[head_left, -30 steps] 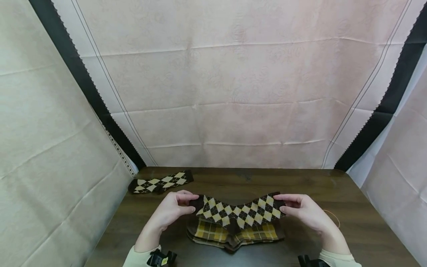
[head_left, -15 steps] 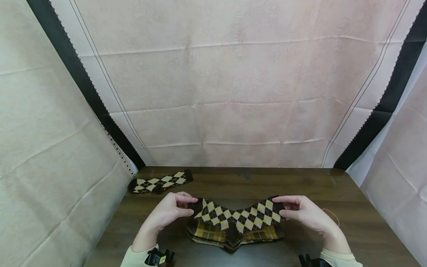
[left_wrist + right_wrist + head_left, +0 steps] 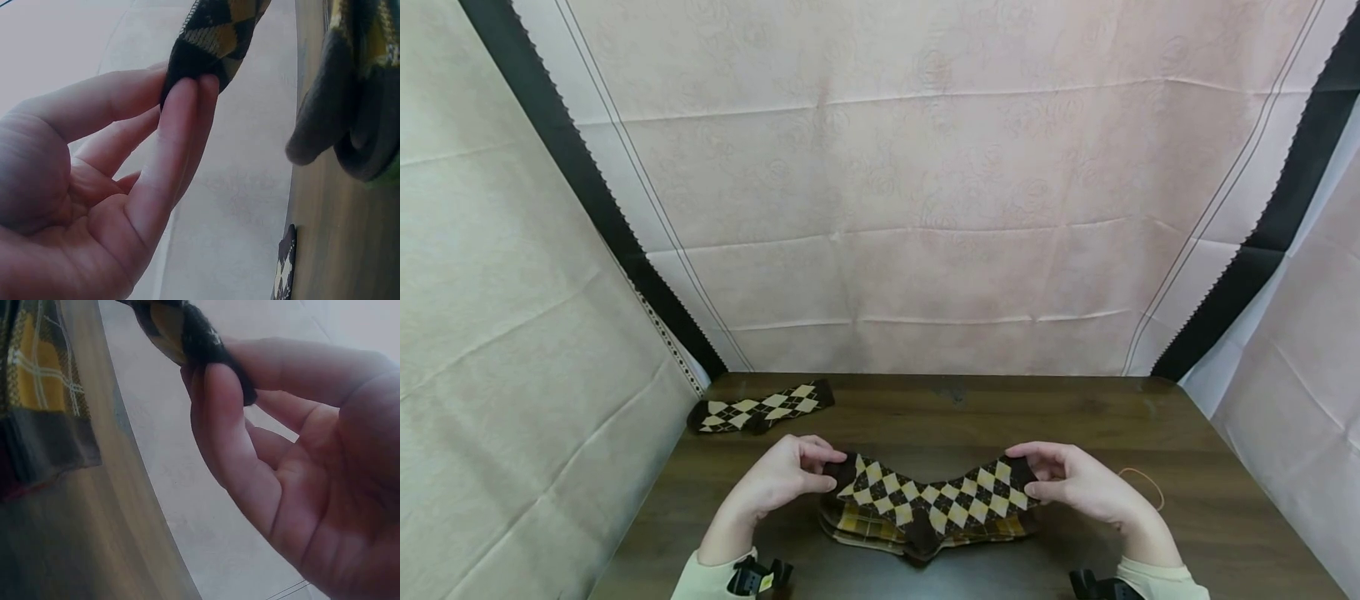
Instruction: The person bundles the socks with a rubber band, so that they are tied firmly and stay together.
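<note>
Both hands hold up a dark brown argyle sock [image 3: 934, 500] with cream and yellow diamonds, sagging in the middle. My left hand [image 3: 788, 475] pinches its dark left end between thumb and fingers; the left wrist view shows that pinch on the dark tip [image 3: 194, 59]. At the other end my right hand [image 3: 1078, 483] pinches the dark right end, also seen in the right wrist view as a dark edge [image 3: 209, 344]. Below the held sock lies a stack of yellow plaid socks [image 3: 865, 523] with dark ends, partly hidden by it.
Another argyle sock [image 3: 763, 408] lies at the back left of the brown wooden table [image 3: 970, 408]. A thin orange loop [image 3: 1146, 483] rests beside the right hand. Pale fabric walls [image 3: 925, 208] enclose the back and sides.
Both hands have lowered slightly with the argyle sock, which now covers more of the plaid stack. The right hand has shifted a little left. The sock at the back left stays put.
</note>
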Demonstrator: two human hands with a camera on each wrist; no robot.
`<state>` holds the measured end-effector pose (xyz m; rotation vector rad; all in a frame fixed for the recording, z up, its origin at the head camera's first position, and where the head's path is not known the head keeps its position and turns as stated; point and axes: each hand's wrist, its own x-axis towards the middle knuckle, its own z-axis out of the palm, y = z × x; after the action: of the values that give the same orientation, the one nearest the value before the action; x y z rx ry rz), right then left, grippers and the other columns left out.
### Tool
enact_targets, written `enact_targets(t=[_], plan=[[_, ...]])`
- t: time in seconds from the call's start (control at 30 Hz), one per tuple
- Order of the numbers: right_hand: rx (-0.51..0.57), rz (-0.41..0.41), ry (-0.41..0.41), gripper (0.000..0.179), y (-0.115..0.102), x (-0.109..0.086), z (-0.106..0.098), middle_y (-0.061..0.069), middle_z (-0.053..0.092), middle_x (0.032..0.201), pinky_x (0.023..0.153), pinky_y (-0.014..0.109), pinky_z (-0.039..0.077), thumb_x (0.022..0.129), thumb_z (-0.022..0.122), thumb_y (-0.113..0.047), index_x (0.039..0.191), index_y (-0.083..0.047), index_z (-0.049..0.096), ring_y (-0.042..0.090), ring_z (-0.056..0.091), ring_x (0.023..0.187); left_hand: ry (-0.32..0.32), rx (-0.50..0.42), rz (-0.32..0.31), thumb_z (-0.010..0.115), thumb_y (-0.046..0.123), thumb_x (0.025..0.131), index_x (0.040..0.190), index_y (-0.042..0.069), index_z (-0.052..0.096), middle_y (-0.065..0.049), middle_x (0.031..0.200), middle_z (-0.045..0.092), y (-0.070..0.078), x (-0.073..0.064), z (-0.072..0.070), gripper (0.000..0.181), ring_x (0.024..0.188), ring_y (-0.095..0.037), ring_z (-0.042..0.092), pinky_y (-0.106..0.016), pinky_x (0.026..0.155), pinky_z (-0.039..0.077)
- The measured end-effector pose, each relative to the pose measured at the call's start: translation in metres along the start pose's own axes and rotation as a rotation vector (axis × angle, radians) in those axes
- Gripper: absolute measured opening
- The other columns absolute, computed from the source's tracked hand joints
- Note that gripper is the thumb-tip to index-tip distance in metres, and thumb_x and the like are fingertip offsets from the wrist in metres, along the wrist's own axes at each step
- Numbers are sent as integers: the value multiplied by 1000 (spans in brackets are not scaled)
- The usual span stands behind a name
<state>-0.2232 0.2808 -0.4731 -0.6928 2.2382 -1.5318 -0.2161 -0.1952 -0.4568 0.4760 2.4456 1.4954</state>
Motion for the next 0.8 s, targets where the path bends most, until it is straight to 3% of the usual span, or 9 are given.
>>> enact_targets(t=[0.57,0.8], plan=[[-22,100,-40,49,10,4,4,20,57,122,78,37,62,98,73,-2,145,5,59,23,61,97,-38,9,-14,85,3,88,120,3,81,-9,116,70,-4,4,3,32,74,-16,56,-28,65,48],[26,139,-73,49,11,4,6,22,56,124,74,39,61,96,71,4,143,6,59,27,62,95,-54,13,-23,85,1,88,120,1,81,-10,115,70,-10,6,4,33,76,-19,57,-29,65,50]])
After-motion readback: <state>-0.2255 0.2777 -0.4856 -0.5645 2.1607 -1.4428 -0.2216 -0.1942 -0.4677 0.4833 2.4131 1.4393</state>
